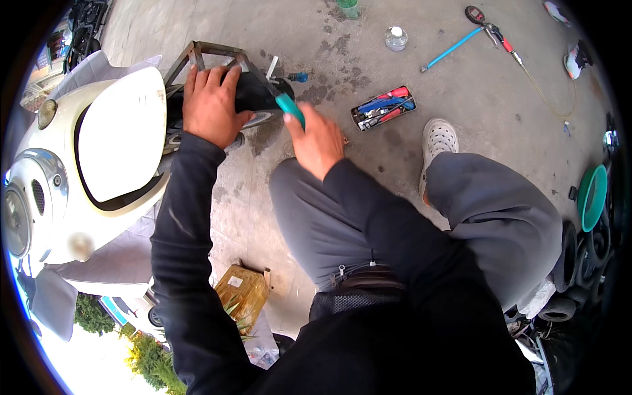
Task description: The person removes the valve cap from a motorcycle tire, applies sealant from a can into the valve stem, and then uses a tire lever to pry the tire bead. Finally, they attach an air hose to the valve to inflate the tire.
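Note:
My left hand (214, 105) lies over a black rounded part (257, 92), probably a tyre, with its fingers spread and its thumb to the right. A brown angled metal frame (220, 49) rises just beyond the fingertips. In my right hand (317, 141) is a tool with a green handle (289, 108), which points up and left to the frame's right bar. Where the tool's working end meets the frame or the black part is hard to tell. Close by on the left stands a cream scooter (122, 138) with a round headlight.
A small tool box (382, 108) with red and blue handles sits right of my hands. Farther off are a clear bottle (395, 39), a green cup (349, 8) and an air gauge (474, 14) with hoses. A cardboard box (243, 293), a green basin (592, 197) and tyres (558, 309) stand nearer.

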The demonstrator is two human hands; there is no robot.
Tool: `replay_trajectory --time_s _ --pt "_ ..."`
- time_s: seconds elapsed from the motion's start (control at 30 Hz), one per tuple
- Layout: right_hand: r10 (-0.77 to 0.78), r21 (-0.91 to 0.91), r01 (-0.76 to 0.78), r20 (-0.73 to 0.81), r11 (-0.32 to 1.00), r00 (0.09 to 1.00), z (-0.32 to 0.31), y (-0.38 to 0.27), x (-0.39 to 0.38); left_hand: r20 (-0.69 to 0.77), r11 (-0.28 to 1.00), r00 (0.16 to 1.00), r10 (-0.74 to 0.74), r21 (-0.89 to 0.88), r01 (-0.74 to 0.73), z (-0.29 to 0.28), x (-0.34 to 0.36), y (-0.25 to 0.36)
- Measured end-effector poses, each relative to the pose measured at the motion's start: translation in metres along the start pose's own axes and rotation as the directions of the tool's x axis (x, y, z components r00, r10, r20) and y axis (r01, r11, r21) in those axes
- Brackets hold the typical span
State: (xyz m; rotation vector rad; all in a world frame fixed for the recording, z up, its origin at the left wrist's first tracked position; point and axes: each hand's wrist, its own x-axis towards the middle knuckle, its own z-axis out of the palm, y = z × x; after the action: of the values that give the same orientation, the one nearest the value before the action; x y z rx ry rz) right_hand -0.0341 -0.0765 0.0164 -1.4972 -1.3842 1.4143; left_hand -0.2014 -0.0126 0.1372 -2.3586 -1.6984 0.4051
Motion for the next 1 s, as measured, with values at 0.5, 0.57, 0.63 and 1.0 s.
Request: replay_trajectory --time_s 0.5,0.57,0.63,1.0 --pt "-0.134 0.156 0.153 -0.128 0.976 0.983 0.015 0.021 0.001 0.005 1.000 1.000 -0.012 0.027 0.012 0.001 -0.002 0.003" --pt "-0.127 0.084 0.132 -0.061 0.988 0.990 0.007 0.010 -0.004 -0.002 0.999 1.000 -0.011 0.035 0.011 0.003 -0.002 0.004" --pt "-0.093 0.022 0.093 -0.011 0.995 0.996 0.004 0.007 -0.005 -0.005 0.999 1.000 -0.009 0.038 0.009 0.004 -0.002 0.004" --pt "-0.046 0.011 0.046 0.023 0.999 0.999 0.007 0.013 -0.005 -0.010 1.000 1.000 0.008 0.013 -0.008 0.002 -0.001 0.005"
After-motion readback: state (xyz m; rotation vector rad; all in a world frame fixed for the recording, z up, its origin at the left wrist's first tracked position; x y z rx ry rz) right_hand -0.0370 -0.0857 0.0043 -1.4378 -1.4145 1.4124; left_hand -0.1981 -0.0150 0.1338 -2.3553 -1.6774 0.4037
